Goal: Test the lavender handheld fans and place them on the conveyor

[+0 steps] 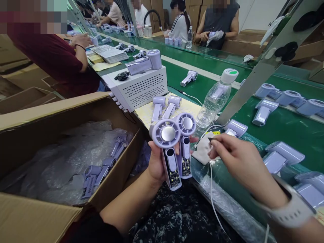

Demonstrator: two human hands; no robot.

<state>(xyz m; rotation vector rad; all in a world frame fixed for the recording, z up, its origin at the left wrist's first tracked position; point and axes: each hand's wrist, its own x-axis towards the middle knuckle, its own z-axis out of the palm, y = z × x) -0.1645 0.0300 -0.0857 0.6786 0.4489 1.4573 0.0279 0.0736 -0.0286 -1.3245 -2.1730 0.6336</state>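
Two lilac handheld fans, the nearer fan and the farther fan, stand side by side in my left hand, which is closed around their handles. Circuit boards show through the open fronts of both handles. To the right, my right hand pinches a small dark pointed piece between thumb and fingertips; its exact kind is too small to tell. Just behind those fingertips lies a crumpled white cloth, a white cable running past it. Beyond the held fans, two more fans rest on yellowish paper.
An open cardboard box with fans and clear plastic bags stands left. A white vented device carries another fan. A clear bottle stands by a slanted metal post. Several fans line the green conveyor. Co-workers sit around it.
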